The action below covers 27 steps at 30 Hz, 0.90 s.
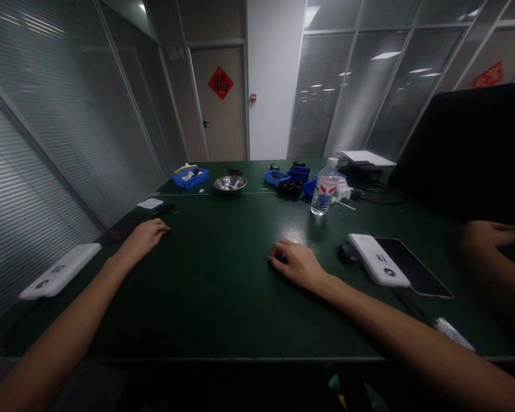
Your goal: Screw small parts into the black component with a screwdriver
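Head view, looking down over a dark green table (223, 297). At centre frame the right hand (298, 263) lies palm down, its fingers curled over a small dark object (280, 258) that pokes out from under the fingertips on their left side. The object sits on the tabletop, touching the fingers, but whether they actually pinch it or only rest on it cannot be told in the dim light.

Left of centre, the left hand (143, 237) lies flat on the table with its fingers loosely spread, holding nothing, well apart from the object.

Just right of the right hand are a rounded black item (345, 252), a white device (380, 260) and a dark flat screen (414, 268) beside it. Another white device (60, 270) lies at the lower left edge. Further back, in the middle of the frame, stand a water bottle (325, 189), a steel bowl (230, 183) and blue trays (190, 178). Another person's hand (489, 233) rests at the right edge.
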Available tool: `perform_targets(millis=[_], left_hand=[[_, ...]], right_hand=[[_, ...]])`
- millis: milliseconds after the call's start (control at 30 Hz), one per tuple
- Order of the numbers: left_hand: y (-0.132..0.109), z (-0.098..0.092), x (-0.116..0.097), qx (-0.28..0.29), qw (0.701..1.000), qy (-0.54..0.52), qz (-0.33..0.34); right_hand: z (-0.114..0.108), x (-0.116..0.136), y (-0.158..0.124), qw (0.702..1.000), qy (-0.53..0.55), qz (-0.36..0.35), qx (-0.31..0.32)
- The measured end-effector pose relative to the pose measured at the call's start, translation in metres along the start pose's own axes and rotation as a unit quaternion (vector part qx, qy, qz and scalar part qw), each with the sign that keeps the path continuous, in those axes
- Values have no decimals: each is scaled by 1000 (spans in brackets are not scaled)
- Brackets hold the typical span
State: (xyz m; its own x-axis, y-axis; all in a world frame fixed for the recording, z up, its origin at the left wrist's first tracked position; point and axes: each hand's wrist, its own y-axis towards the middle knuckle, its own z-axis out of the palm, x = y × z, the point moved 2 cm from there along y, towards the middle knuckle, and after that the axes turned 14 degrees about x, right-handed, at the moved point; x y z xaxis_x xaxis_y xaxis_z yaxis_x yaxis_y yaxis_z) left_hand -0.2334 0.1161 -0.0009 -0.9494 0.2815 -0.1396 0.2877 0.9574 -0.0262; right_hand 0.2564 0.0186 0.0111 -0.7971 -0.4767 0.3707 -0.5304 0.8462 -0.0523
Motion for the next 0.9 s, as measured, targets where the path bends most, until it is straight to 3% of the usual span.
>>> perform_targets(millis=[533, 900], left_hand=[[-8, -4, -6, -32, 997, 37, -57], [-7, -8, -16, 16, 991, 70, -113]], right_hand=[[-1, 0, -1, 1000, 2, -5, 4], [1, -1, 0, 1000, -2, -10, -5]])
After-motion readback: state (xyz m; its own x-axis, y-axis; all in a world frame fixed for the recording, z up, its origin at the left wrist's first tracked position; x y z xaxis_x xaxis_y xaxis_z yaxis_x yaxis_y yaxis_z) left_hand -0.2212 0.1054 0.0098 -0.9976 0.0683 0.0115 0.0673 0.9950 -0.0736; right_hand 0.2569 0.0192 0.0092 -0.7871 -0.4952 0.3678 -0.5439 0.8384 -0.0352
